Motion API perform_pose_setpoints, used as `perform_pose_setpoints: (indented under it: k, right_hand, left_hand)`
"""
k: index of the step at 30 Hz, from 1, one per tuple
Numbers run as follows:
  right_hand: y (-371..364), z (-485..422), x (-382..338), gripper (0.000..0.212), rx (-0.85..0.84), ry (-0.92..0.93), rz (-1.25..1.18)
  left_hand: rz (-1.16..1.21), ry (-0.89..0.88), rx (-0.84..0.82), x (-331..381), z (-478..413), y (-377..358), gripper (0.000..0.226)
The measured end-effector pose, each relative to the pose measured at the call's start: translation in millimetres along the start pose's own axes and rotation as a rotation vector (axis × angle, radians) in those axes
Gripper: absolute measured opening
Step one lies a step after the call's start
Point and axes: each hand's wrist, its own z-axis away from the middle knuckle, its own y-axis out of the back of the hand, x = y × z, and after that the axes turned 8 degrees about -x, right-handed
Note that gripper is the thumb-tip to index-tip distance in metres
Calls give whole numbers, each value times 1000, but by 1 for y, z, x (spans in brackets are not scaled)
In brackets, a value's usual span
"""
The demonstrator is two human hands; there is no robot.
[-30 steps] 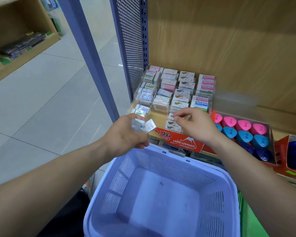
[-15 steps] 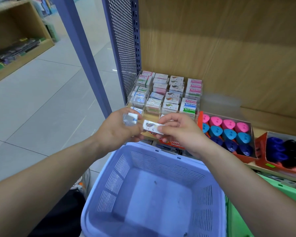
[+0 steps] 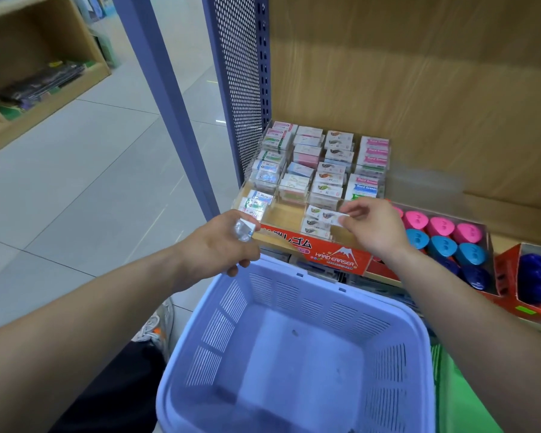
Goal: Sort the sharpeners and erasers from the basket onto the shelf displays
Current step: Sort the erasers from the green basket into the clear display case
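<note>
Above the tray (image 3: pixel 334 255), left hand (image 3: pixel 219 245) and right hand (image 3: pixel 376 226) pinch erasers (image 3: pixel 325 215).

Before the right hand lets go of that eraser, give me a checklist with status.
1. Right hand pinches the printed eraser by its end: ok.
2. Printed eraser is over the front compartment of the eraser display, above the matching stack: ok.
3. Printed eraser lies flat on that stack: cannot tell.
4. Left hand grips the clear-wrapped eraser, which is clear of the display: ok.
5. Basket is emptied: cannot tell. The floor in view is bare, but the near end is cut off.
</note>
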Motion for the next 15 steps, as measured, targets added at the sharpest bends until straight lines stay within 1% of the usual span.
perform_pose_setpoints:
  k: [2, 5, 9, 12, 13, 15]
  right_hand:
    - [-7, -15, 1, 11, -11, 29, 111]
    - [-19, -32, 2, 10, -79, 63, 245]
    - [-27, -36, 5, 19, -173, 133, 485]
    - [-23, -28, 3, 27, -139, 144, 454]
    - [-21, -21, -1, 28, -107, 149, 399]
    - [-15, -2, -16, 21, -73, 178, 194]
  left_hand:
    - [26, -4, -52, -1, -3, 0, 43]
    - [29, -21, -87, -2, -8, -2, 42]
    - [110, -43, -99, -2, -12, -2, 35]
    - [143, -31, -128, -2, -11, -2, 32]
    - [149, -22, -136, -1, -10, -3, 33]
    - [144, -13, -166, 0, -7, -3, 30]
